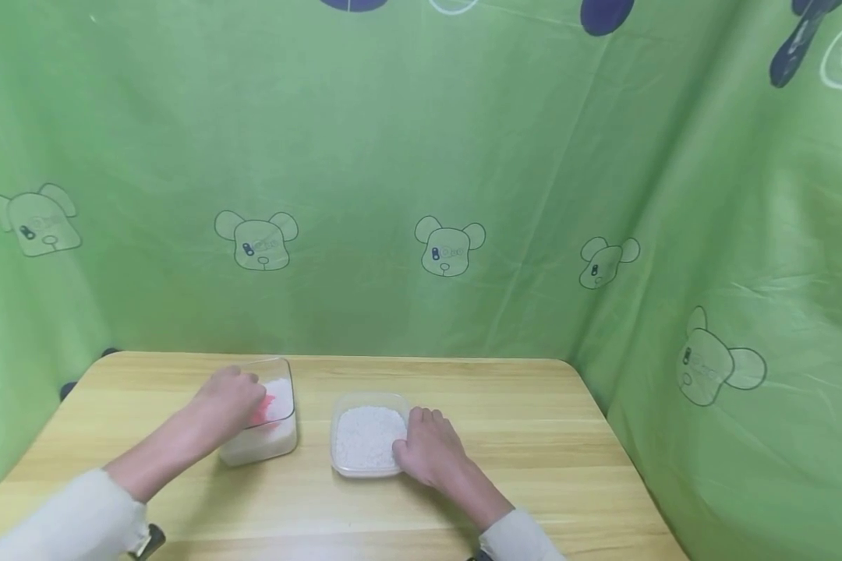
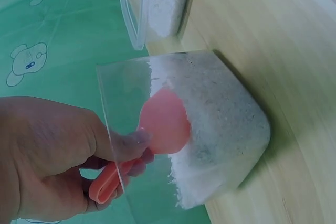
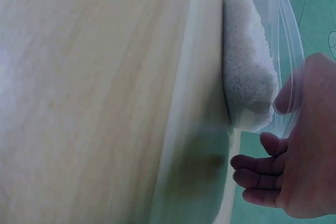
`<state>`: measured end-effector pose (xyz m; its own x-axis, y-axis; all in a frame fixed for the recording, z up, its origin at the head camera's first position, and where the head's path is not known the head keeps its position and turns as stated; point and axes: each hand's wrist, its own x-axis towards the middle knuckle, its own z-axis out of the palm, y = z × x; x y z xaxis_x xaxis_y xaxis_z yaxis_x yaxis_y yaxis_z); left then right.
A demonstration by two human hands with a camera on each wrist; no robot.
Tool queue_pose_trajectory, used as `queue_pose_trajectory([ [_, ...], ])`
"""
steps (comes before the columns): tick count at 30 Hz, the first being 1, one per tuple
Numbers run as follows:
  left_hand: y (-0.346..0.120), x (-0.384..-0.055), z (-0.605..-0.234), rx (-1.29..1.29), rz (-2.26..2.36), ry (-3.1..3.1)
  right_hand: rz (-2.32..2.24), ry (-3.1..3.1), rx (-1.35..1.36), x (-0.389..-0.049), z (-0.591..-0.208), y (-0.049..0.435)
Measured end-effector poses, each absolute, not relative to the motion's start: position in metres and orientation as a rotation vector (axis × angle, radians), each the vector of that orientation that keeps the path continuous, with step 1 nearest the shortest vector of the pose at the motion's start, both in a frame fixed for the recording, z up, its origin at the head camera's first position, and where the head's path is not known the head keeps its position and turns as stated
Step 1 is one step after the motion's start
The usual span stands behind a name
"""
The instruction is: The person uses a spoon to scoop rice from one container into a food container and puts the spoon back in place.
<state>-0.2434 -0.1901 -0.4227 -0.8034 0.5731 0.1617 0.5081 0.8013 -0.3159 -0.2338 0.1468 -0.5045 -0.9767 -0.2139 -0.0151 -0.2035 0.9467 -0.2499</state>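
My left hand (image 1: 226,399) holds a pink-red plastic scoop (image 2: 165,124) by its looped handle, over the clear square container (image 1: 261,449) at the left. The scoop's blade dips into the white grainy stuff (image 2: 220,114), which fills the lower part of that container. My right hand (image 1: 431,450) grips the right side of a second, lower clear container (image 3: 287,35), with the thumb over its rim and the fingers outside. White, coarse grains (image 1: 368,438) lie in this one too. Both containers stand upright on the table, a small gap apart.
The wood-grain table (image 1: 533,436) has rounded back corners. Behind it and along the right side hangs a green curtain (image 1: 365,312) printed with bear heads. Bare tabletop stretches to the right of the second container.
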Motion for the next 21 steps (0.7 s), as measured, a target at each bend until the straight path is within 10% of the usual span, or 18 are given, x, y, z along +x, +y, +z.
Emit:
queue_pose_trajectory([
  [21, -0.199, -0.257, -0.434, -0.814, 0.295, -2.744, -0.395, 3.060, -0.326, -0.233, -0.504, 0.146],
])
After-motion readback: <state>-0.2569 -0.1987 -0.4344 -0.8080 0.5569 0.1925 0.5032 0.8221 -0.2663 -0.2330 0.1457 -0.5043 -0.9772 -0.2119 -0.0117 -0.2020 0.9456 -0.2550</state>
